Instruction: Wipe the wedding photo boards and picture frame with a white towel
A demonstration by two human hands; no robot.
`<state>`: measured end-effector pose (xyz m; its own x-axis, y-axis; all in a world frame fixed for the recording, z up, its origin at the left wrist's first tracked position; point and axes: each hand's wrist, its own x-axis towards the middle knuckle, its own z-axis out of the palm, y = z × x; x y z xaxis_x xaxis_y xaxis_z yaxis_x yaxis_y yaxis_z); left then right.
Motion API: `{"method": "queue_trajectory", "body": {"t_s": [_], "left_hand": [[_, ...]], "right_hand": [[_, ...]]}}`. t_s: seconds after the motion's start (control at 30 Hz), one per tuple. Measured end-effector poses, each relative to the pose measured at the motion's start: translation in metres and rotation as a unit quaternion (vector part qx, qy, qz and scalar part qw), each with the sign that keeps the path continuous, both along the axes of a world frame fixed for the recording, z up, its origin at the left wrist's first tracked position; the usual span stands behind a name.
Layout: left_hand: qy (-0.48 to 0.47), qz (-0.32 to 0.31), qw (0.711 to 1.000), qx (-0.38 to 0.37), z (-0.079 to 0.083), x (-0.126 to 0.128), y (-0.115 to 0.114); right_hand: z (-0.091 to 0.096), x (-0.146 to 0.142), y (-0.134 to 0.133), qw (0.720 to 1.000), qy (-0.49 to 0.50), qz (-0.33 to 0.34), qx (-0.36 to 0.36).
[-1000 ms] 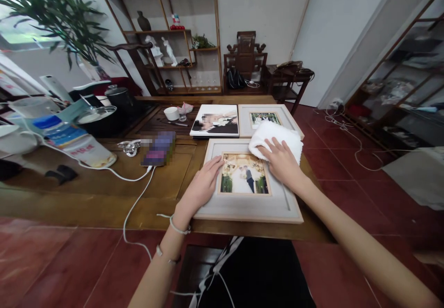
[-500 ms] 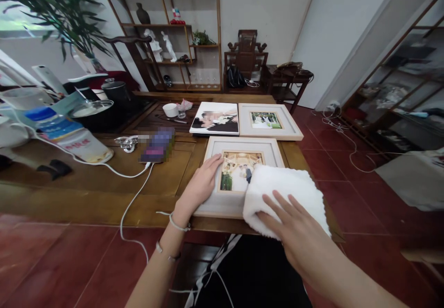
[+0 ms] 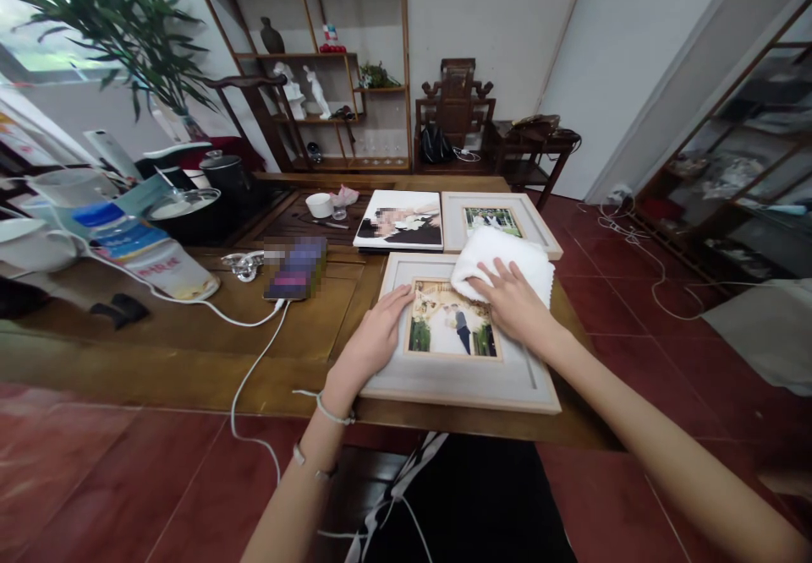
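Note:
A picture frame (image 3: 386, 384) with a pale wood border and a wedding photo lies flat at the table's near edge. My left hand (image 3: 373, 335) rests flat across its left side, fingers stretched towards the photo. Over the frame's far right part, my right hand (image 3: 515, 299) presses on a folded white cloth (image 3: 507, 252), fingers spread on top and the thumb tucked into the fold. The cloth hides that corner and overlaps the lower part of a second frame (image 3: 539, 223) behind. Left of that frame lies a white-covered photo album (image 3: 399, 223).
On the wooden table (image 3: 330, 339) to the left are a charging phone (image 3: 295, 269), its white cable (image 3: 238, 390), a plastic bottle (image 3: 149, 254) and a dark pot (image 3: 222, 176). A small white cup (image 3: 319, 204) stands behind. Red tiled floor (image 3: 602, 318) lies beyond the table's right edge.
My right hand has moved the cloth away from me and slightly left, from the frame's near right corner to its far right side. My left hand stays on the frame.

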<state>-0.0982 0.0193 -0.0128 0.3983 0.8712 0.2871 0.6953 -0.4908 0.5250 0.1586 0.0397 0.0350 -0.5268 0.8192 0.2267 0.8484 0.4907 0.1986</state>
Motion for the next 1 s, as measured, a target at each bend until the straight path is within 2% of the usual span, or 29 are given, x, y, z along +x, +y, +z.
{"method": "queue_trajectory", "body": {"t_s": [0.1, 0.33, 0.4, 0.47, 0.53, 0.6, 0.73, 0.87, 0.93, 1.0], "left_hand": [[-0.015, 0.003, 1.0, 0.008, 0.0, 0.002, 0.001], [-0.009, 0.004, 1.0, 0.012, -0.002, 0.002, 0.002], [-0.006, -0.002, 1.0, 0.012, -0.002, 0.002, 0.003], [-0.004, -0.009, 1.0, 0.015, -0.002, 0.001, 0.003], [-0.002, -0.014, 1.0, 0.018, -0.002, 0.001, 0.003], [0.003, -0.015, 1.0, 0.017, -0.001, 0.001, 0.002], [0.009, -0.012, 1.0, 0.011, 0.0, 0.001, 0.001], [-0.001, -0.013, 1.0, 0.017, 0.0, 0.0, 0.001], [-0.006, -0.013, 1.0, 0.023, -0.001, 0.0, 0.002], [-0.008, -0.011, 1.0, 0.027, -0.002, 0.0, 0.002]], "right_hand": [[0.005, 0.001, -0.026, 0.998, -0.01, 0.044, -0.035], [0.027, 0.004, -0.118, 0.988, -0.001, 0.087, -0.127], [0.027, 0.003, -0.132, 0.987, 0.01, 0.094, -0.128], [0.023, 0.002, -0.136, 0.988, 0.014, 0.091, -0.128], [0.017, 0.0, -0.127, 0.99, 0.014, 0.076, -0.121], [0.01, 0.0, -0.107, 0.994, 0.019, 0.051, -0.098], [0.004, 0.006, -0.044, 0.998, 0.059, -0.027, -0.01], [0.002, 0.007, 0.01, 0.998, 0.042, -0.038, 0.008], [-0.002, 0.004, 0.017, 0.999, 0.022, -0.028, 0.007], [-0.004, 0.001, 0.009, 1.0, 0.006, -0.009, -0.002]]}}
